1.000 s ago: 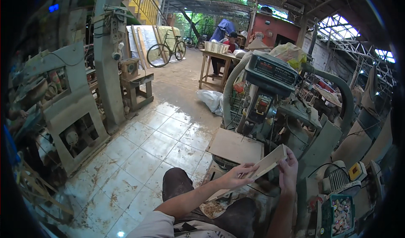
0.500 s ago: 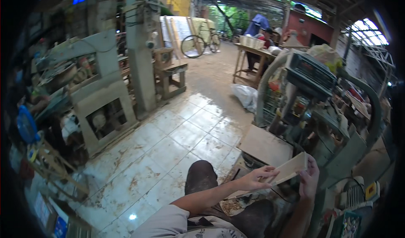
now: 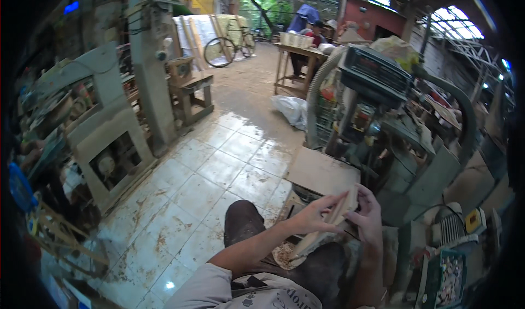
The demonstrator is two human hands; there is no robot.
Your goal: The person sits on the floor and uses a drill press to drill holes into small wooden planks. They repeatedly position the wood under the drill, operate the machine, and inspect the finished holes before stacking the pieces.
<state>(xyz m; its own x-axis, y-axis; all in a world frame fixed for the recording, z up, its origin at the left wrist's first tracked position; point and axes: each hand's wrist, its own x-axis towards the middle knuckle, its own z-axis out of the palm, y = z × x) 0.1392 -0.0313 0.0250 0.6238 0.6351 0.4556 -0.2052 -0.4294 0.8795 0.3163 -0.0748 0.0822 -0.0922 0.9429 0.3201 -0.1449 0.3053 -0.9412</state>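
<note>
A pale, narrow wooden board (image 3: 308, 244) is held over my lap at the lower right, tilted with its far end raised. My left hand (image 3: 318, 214) grips its left side, thumb and fingers around the edge. On the other side my right hand (image 3: 365, 211) holds the upper end, with its fingers curled near the top corner. The board is turned nearly edge-on, so most of its broad face is hidden. Just beyond my hands lies the flat tan worktable (image 3: 322, 171) of a machine with a dark, box-shaped head (image 3: 376, 71).
Sawdust and scraps lie on the white tiled floor (image 3: 210, 191). A grey post (image 3: 150, 73) and a grey frame (image 3: 104, 128) stand at left. To my right is a green box (image 3: 445, 279) of small pieces. Farther off, a person (image 3: 314, 35) sits by a wooden table (image 3: 295, 49).
The board has turned from showing its broad face to nearly edge-on. My right hand's fingers have shifted around its upper end. The whole view has swung slightly to the right.
</note>
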